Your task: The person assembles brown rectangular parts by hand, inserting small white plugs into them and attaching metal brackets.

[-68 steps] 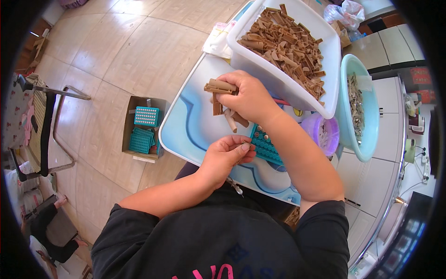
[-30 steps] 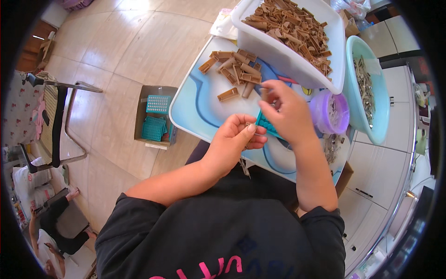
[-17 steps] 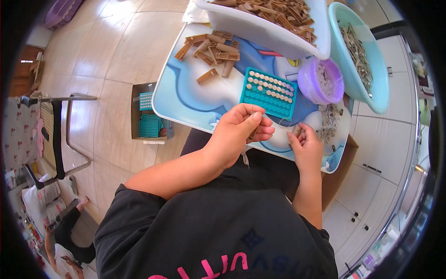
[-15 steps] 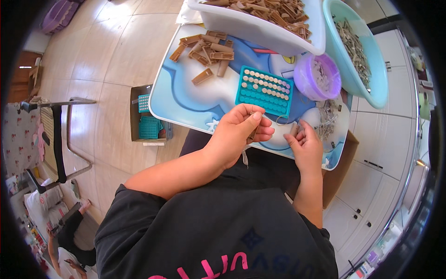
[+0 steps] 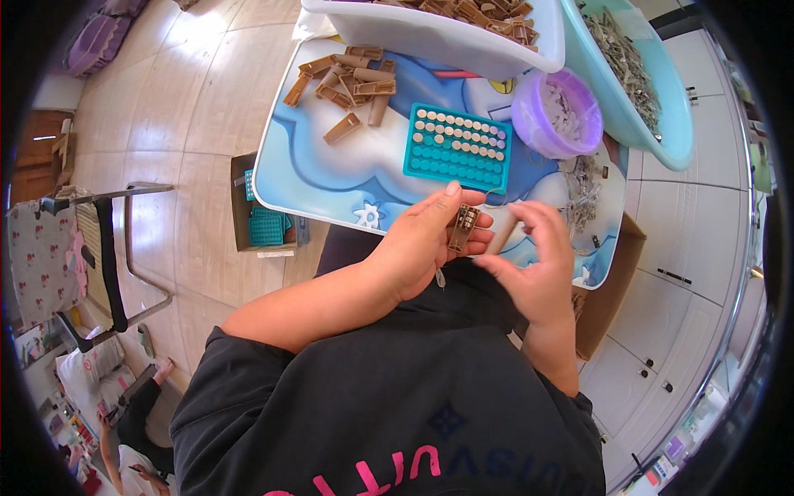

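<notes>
My left hand (image 5: 426, 240) holds a small brown plastic piece (image 5: 461, 228) with a metal part in it, just over the near edge of the blue table (image 5: 331, 178). My right hand (image 5: 533, 264) pinches a small pale tube-like piece (image 5: 502, 238) right beside it. Behind both hands lies a teal tray (image 5: 456, 150) with rows of holes, the far rows filled with pale round pieces. A loose pile of brown plastic pieces (image 5: 347, 78) lies at the table's far left.
A white bin (image 5: 430, 33) of brown pieces, a teal basin (image 5: 637, 83) of metal parts and a purple bowl (image 5: 556, 112) stand at the back. Loose metal bits (image 5: 583, 194) lie at right. A box with teal trays (image 5: 266, 217) sits on the floor, a cardboard box (image 5: 608, 289) at my right.
My right hand came back from the brown pile toward my lap. Both hands now meet at the table's near edge with the brown piece and the pale piece between them.
</notes>
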Action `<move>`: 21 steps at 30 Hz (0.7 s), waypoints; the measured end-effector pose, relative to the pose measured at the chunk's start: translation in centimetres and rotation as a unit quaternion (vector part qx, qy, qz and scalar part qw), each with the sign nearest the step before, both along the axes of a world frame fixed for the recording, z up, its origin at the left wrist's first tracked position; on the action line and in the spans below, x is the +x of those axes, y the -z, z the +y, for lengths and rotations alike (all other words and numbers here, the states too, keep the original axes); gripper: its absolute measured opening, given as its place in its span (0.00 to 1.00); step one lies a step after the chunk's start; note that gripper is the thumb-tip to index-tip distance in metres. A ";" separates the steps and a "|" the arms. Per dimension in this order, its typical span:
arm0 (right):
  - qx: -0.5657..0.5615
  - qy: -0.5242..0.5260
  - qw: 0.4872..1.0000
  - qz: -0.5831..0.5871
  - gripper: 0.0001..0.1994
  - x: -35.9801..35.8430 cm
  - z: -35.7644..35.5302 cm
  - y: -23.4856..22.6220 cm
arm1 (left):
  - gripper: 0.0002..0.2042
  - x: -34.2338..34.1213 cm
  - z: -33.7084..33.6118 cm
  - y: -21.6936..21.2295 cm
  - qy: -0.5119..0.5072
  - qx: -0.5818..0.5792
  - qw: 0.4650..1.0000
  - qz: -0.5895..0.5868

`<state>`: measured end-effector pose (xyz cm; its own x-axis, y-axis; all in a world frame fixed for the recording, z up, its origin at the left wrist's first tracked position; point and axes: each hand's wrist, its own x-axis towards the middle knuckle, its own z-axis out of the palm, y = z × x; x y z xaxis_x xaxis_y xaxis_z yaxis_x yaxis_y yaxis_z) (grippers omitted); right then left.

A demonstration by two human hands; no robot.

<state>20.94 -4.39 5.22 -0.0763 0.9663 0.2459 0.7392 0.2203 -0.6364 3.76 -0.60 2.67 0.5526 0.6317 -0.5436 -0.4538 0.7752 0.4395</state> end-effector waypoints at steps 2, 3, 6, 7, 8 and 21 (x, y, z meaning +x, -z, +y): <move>0.022 -0.042 0.999 -0.020 0.30 -1.4 0.1 -0.2 | 0.21 0.2 -0.3 0.5 -0.003 0.013 1.000 -0.015; 0.009 -0.044 0.999 -0.007 0.31 -2.0 0.2 -0.1 | 0.21 0.2 -0.3 0.5 -0.003 0.013 1.000 -0.015; 0.007 -0.046 0.999 -0.008 0.31 -2.4 0.2 0.6 | 0.23 0.4 -0.2 0.2 0.026 0.046 0.998 -0.029; 0.006 -0.046 0.999 -0.008 0.31 -2.5 0.3 0.6 | 0.23 0.4 -0.2 0.0 0.028 0.043 0.998 -0.025; 0.008 -0.049 0.999 -0.007 0.31 -2.7 0.3 0.6 | 0.23 0.4 -0.2 -0.1 0.030 0.041 0.999 -0.020; 0.005 -0.030 0.999 0.024 0.31 -2.7 0.0 1.2 | 0.20 0.3 -0.7 0.4 -0.004 0.080 0.996 -0.028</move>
